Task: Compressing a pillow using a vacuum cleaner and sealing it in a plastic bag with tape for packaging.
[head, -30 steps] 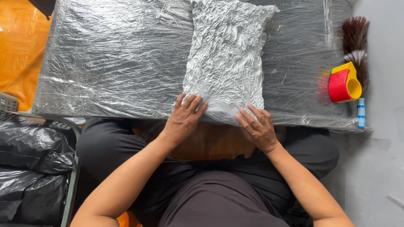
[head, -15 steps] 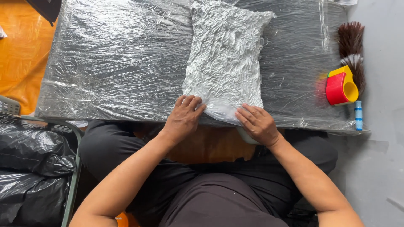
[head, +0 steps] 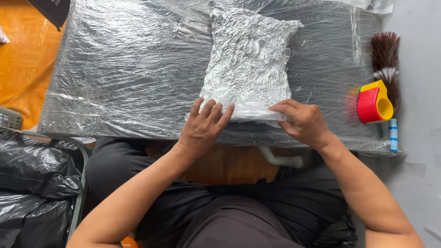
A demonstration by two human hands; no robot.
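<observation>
Both hands, left hand [head: 202, 128] flat and right hand [head: 301, 121] pinching, hold crinkled vacuum pack [head: 248, 64] at tabletop [head: 128, 69] near edge; slick wrap, pack may slide off.

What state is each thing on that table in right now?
White crinkled package: lying flat, near edge under both hands.
Left hand: flat, pressing the package corner.
Right hand: fingers pinching the package edge.
Table: covered in clear plastic film.
Brush: lying untouched at the side.

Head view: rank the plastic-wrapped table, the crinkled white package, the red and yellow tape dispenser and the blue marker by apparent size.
1. plastic-wrapped table
2. crinkled white package
3. red and yellow tape dispenser
4. blue marker
All lie on one surface, so nearness hardly skews it.
</observation>
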